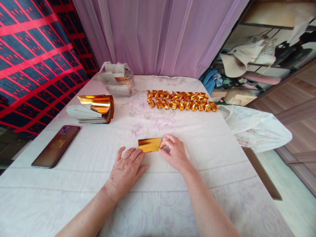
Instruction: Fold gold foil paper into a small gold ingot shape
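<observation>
A small rectangle of gold foil paper [149, 144] lies on the cloth-covered table [177, 204], with crease lines on its shiny face. My left hand [126, 171] rests flat on the table, fingers spread, its fingertips touching the paper's lower left edge. At the paper's right end, my right hand [174, 152] pinches the edge between thumb and forefinger. Farther back, folded gold foil pieces [181, 100] sit in two rows. To the left stands a curled stack of foil paper sheets [98, 110], gold on one side and pale on the other.
A phone [56, 146] lies face down at the left. Behind the stack is a clear plastic bag [117, 79] with more sheets. A purple curtain [160, 36] hangs past the far edge. On the right are a white plastic bag [261, 126] and shelves holding a cap [235, 61].
</observation>
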`<action>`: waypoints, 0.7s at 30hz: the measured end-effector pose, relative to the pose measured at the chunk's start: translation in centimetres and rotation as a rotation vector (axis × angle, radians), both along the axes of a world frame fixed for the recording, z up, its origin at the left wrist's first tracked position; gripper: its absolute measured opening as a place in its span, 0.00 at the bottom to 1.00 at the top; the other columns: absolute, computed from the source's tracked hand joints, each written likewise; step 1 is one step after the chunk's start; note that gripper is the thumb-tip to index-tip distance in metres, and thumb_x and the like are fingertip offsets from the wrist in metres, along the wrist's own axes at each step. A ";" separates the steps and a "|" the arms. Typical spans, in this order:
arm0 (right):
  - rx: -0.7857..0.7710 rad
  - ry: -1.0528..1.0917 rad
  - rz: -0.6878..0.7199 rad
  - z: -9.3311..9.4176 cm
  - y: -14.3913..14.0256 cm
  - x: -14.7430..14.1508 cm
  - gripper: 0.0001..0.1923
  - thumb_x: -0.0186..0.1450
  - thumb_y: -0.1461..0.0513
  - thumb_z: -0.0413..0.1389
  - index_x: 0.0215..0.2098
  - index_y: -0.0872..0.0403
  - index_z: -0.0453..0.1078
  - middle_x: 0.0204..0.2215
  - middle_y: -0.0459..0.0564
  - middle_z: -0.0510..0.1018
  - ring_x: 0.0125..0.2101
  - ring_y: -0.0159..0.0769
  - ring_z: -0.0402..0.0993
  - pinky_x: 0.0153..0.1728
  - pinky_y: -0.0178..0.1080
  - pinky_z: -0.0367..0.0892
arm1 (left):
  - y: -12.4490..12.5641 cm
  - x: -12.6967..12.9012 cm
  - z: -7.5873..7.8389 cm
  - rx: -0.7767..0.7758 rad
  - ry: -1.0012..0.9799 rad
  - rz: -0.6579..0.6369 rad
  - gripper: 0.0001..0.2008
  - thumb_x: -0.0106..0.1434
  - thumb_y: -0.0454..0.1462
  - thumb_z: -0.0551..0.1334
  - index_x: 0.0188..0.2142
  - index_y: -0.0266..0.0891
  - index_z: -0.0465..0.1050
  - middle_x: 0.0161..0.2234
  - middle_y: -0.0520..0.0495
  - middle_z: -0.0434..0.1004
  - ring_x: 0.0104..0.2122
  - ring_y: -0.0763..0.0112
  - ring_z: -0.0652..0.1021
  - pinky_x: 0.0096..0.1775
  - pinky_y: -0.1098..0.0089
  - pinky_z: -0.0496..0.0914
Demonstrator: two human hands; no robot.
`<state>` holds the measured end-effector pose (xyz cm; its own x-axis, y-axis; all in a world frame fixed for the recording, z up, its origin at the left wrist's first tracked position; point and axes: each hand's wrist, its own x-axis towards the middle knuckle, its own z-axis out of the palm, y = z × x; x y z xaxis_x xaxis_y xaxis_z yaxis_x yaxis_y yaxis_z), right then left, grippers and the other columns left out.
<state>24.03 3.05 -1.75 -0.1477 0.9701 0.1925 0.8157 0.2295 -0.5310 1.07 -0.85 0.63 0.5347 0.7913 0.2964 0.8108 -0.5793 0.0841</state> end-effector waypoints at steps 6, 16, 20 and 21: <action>-0.002 -0.002 0.005 0.0 0.0 0.0 0.04 0.59 0.64 0.59 0.33 0.48 0.73 0.52 0.52 0.74 0.54 0.45 0.69 0.51 0.50 0.62 | 0.0 -0.1 0.1 -0.002 -0.007 0.000 0.14 0.69 0.41 0.58 0.50 0.39 0.75 0.49 0.43 0.80 0.49 0.54 0.76 0.56 0.48 0.59; -0.004 -0.002 0.002 0.1 0.0 0.0 0.04 0.59 0.64 0.60 0.32 0.48 0.73 0.53 0.51 0.74 0.54 0.45 0.69 0.51 0.49 0.62 | -0.1 -0.2 0.0 0.001 -0.007 0.021 0.13 0.68 0.40 0.58 0.49 0.39 0.75 0.46 0.42 0.79 0.45 0.55 0.77 0.53 0.49 0.63; -0.007 -0.001 0.000 0.1 0.0 0.0 0.04 0.59 0.64 0.59 0.32 0.48 0.73 0.53 0.52 0.74 0.54 0.45 0.69 0.51 0.50 0.62 | 0.0 -0.3 0.2 -0.007 -0.004 0.024 0.13 0.68 0.40 0.58 0.49 0.41 0.75 0.46 0.43 0.80 0.45 0.55 0.77 0.53 0.49 0.63; -0.005 0.001 -0.001 0.0 0.0 0.0 0.04 0.60 0.64 0.59 0.32 0.48 0.73 0.53 0.52 0.74 0.54 0.45 0.69 0.51 0.50 0.62 | 0.0 -0.3 0.2 -0.011 -0.006 0.023 0.13 0.68 0.40 0.57 0.49 0.41 0.76 0.45 0.43 0.80 0.45 0.56 0.77 0.53 0.49 0.63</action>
